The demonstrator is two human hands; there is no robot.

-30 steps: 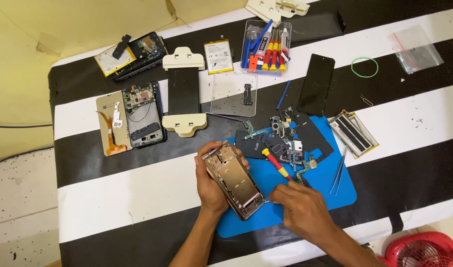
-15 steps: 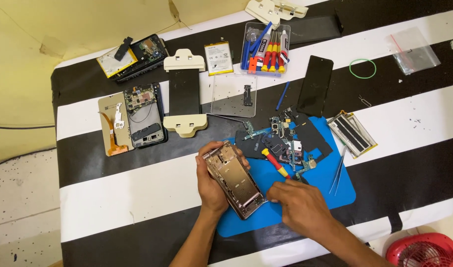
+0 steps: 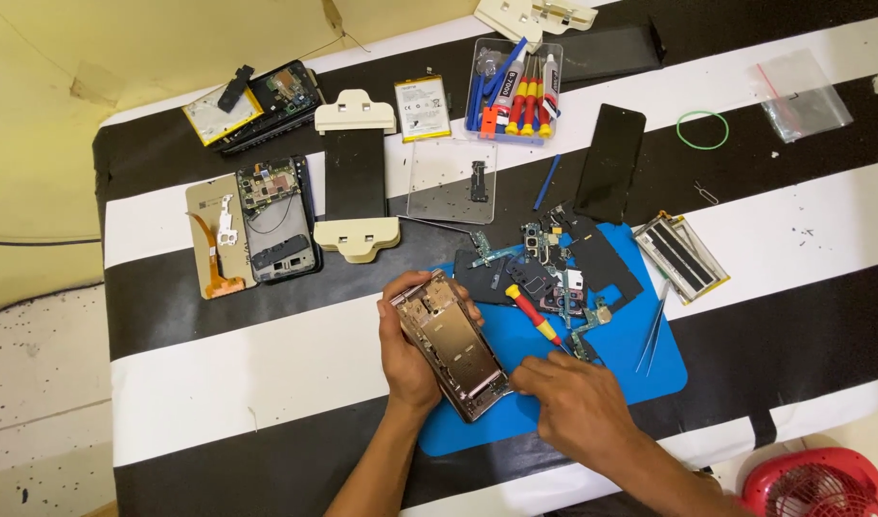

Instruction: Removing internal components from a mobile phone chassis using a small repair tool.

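Note:
My left hand [image 3: 408,356] grips an opened phone frame [image 3: 452,345], metallic and pinkish, tilted over the blue work mat [image 3: 640,359]. My right hand [image 3: 568,397] rests on the mat at the frame's lower right corner, fingers pinched together near its edge; what they pinch is too small to make out. A red-and-yellow screwdriver [image 3: 535,315] lies on the mat just above my right hand, beside a heap of small circuit parts and black covers [image 3: 563,273]. Tweezers [image 3: 652,330] lie at the mat's right side.
On the black-and-white striped table: a phone clamped in a cream jig [image 3: 355,174], a stripped phone body [image 3: 278,218], a battery [image 3: 422,95], a clear tool tray [image 3: 513,88], a dark screen panel [image 3: 609,163], a green rubber band [image 3: 701,129]. A red fan [image 3: 814,483] sits lower right.
My right hand has slid slightly left along the mat toward the lower corner of the phone frame. The left hand and the frame stay where they were.

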